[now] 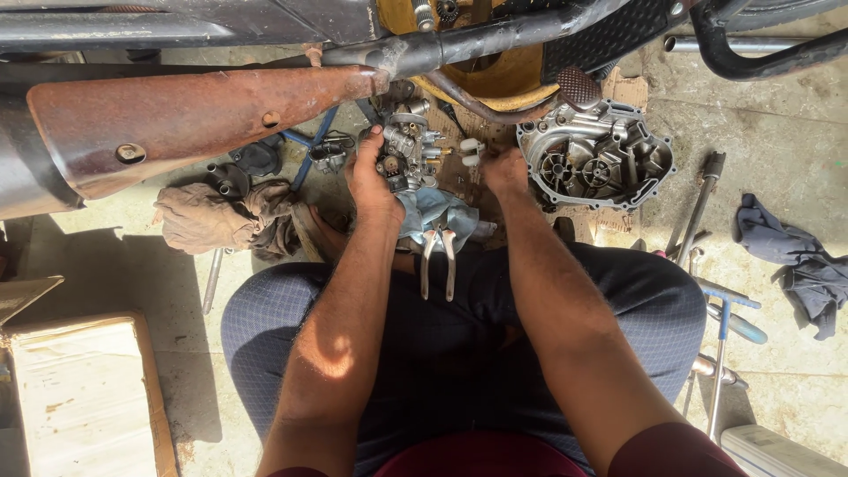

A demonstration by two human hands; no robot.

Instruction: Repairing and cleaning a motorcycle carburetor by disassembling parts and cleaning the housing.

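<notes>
My left hand (pixel 369 177) grips a small metal carburettor (pixel 408 146), held just above the ground in front of my knees. My right hand (pixel 503 170) is closed around a small tool or part with a pale tip (pixel 471 150) that points at the carburettor's right side. A pale blue rag (pixel 437 210) hangs beneath the carburettor. Silver pliers (pixel 438 258) rest on my lap with their handles toward me.
A rusty exhaust muffler (pixel 185 119) and a motorcycle frame (pixel 477 40) cross overhead. An open engine cover (pixel 596 157) lies to the right. Brown rags (pixel 225 216), a dark cloth (pixel 795 261), long tools (pixel 720 340) and a cardboard box (pixel 79 389) lie on the concrete floor.
</notes>
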